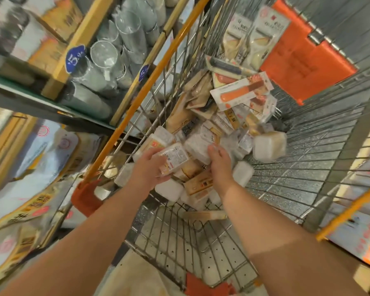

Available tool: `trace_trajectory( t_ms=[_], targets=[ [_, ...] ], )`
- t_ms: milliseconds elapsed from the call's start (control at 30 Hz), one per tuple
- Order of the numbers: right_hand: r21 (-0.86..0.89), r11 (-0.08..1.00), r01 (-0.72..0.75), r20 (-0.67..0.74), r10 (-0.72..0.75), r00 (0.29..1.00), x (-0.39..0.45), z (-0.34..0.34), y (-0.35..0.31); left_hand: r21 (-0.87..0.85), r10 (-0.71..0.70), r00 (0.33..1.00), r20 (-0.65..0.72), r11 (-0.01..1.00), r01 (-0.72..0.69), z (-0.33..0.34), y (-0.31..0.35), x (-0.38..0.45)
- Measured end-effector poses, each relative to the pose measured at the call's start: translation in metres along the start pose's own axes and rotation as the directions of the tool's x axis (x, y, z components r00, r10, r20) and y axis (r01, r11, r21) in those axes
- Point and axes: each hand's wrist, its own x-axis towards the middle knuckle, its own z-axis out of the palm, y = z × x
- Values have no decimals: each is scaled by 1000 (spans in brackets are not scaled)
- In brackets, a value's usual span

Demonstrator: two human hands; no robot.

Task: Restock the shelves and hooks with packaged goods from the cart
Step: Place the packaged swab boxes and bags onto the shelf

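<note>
two bare forearms, near edge, reaching forward into wire cart (308, 159).
left hand (151, 167): fingers curled round a small clear pack with printed label (174, 158), held just above the heap, at the near left of the cart's load.
right hand (219, 162): fingers down on a frosted white pack (195, 146) in the heap, just right of the held pack; whether it grips or only touches, cannot tell.
heap of packaged goods (214, 124): fills the cart's left half, beneath and beyond both hands; white tubs, tan cartons, carded items, all jumbled.
white square tub (269, 146): right of the right hand, apart from it, tilted.
carded orange-handled tool (241, 94): atop the heap, farther in.
two carded utensil packs (254, 37): upright against the far wire wall.
orange panel (303, 56): far right end of cart.
orange cart rail (145, 88): left side, running near to far.
shelf (51, 97), left of cart: clear glass tumblers (107, 58), blue price tag (75, 58); flat bagged goods (30, 167) below, blurred.
</note>
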Motion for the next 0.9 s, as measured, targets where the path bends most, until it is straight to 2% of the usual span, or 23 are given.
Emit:
trace_trajectory(
  t_ms=[67, 133, 200, 267, 333, 433, 500, 633, 767, 833, 900],
  targets=[
    [96, 995, -17, -4, 17, 1000, -12, -13, -12, -17, 31, 1000, -1, 999, -31, 3, 3, -3],
    [170, 980, -105, 9, 105, 994, -24, -24, -26, -10, 51, 999, -11, 999, -51, 5, 5, -6],
    [236, 954, -185, 77, 172, 982, -36, -32, -37, 9, 63, 998, -25, 998, -63, 5, 5, -7],
    [224, 957, -187, 147, 156, 977, -46, -37, -44, 25, 82, 996, -37, 996, -81, 6, 5, -9],
    [136, 982, -130, 190, 103, 976, -51, -36, -46, 28, 75, 997, -7, 997, -75, 8, 3, -12],
    [-40, 999, -33, 248, 42, 968, -60, -26, -49, 57, 37, 985, 167, 997, -47, 15, -1, -21],
    [-91, 996, 17, 277, 9, 961, -65, -22, -49, 68, 20, 972, 235, 997, -37, 18, -4, -25],
    [-212, 968, 133, 371, -46, 927, -73, -29, -50, 93, 37, 971, 237, 994, -60, 15, -8, -23],
    [-295, 910, 290, 510, -107, 854, -76, -36, -39, 127, 43, 973, 227, 989, -74, 5, -9, -21],
    [-335, 867, 368, 530, -149, 835, -79, -36, -39, 126, 35, 969, 245, 990, -68, 3, -9, -22],
    [-350, 854, 385, 517, -167, 840, -82, -34, -41, 99, 34, 964, 263, 993, -62, 3, -11, -23]
  ],
)
